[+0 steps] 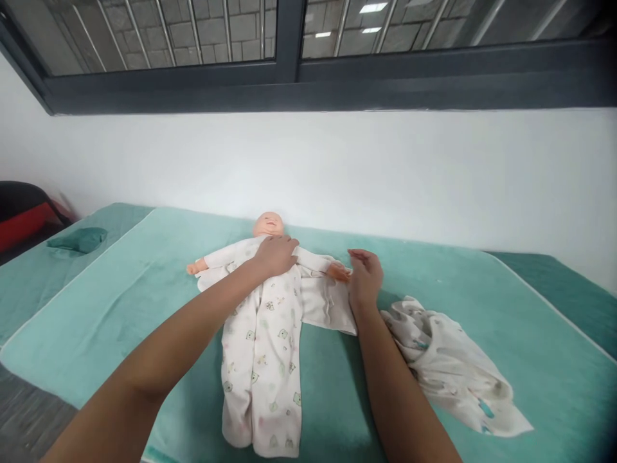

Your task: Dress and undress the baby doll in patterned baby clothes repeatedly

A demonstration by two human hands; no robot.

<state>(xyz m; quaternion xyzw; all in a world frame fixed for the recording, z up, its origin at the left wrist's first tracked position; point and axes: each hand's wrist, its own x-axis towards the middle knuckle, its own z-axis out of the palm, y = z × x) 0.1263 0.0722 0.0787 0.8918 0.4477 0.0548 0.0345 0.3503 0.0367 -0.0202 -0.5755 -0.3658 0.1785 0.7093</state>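
Observation:
A baby doll (268,224) lies on its back, head toward the wall, in a white long-sleeved top. A white romper (274,360) with small animal prints covers its legs, and white cloth (328,305) spreads beneath its arm on the right. My left hand (278,255) rests on the doll's chest, its fingers bent over the clothing near the shoulder; the fingertips are partly hidden. Beside the doll's hand (338,272) at the sleeve end is my right hand (366,276), fingers loosely curved and apart, with nothing visible in them.
A crumpled white printed cloth (453,366) lies right of my right forearm. The green padded bed cover (125,308) reaches the white wall (337,173), below a dark-framed window (289,90). A black and red object (24,222) stands at the far left.

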